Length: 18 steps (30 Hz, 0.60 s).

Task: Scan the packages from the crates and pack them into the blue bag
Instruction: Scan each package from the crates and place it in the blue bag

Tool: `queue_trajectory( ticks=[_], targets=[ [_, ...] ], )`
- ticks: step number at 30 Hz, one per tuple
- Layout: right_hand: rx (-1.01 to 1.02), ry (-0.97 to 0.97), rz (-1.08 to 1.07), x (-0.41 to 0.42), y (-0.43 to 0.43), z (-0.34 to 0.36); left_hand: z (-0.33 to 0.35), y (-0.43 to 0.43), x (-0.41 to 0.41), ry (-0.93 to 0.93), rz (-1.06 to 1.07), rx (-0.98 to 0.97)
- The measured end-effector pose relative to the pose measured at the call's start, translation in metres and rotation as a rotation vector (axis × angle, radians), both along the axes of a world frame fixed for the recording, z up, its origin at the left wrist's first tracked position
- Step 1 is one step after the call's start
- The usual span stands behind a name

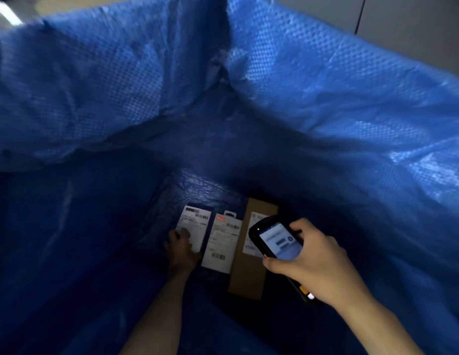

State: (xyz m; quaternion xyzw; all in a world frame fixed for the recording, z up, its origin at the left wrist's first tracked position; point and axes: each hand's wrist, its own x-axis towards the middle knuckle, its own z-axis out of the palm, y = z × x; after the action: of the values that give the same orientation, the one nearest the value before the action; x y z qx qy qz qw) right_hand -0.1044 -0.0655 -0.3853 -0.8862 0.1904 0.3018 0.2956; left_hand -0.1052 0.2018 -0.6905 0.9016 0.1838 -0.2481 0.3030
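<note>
Blue bag: A big woven blue bag [326, 85] stands open. Its walls rise on every side and its floor is dim.

Brown box: A long brown box [246, 272] lies flat on the bag floor, label up. Its long axis runs from the person toward the far wall.

Middle package: A flat white package [222, 242] lies just left of the brown box and parallel to it, with its hang tab at the far end.

Left package: A second white package [197, 224] lies further left of the brown box. It points the same way, label up, with its barcode at the far end.

Left hand: The left hand [181, 248] reaches down onto the near end of the left package. In the gloom I cannot tell whether its fingers grip the package or press flat on it. It seems to be lining the package up in the row.

Right hand: The right hand [315, 262] hangs above the brown box, fingers clamped round a handheld scanner [277, 239]. The lit screen faces up, probably so the person can read it.

Progress: Three packages lie side by side in the bag. The crates are out of view.
</note>
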Motion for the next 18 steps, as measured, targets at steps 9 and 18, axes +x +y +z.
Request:
queue_trajectory(
  ticks=[9,18],
  targets=[
    [0.015,-0.02,-0.04,-0.003,0.005,0.007,0.004,-0.015,0.016,0.089,-0.124,0.048],
    [-0.061,-0.156,-0.023,-0.02,0.005,0.067,0.097,-0.01,0.022,0.124,-0.387,0.236]
  ],
)
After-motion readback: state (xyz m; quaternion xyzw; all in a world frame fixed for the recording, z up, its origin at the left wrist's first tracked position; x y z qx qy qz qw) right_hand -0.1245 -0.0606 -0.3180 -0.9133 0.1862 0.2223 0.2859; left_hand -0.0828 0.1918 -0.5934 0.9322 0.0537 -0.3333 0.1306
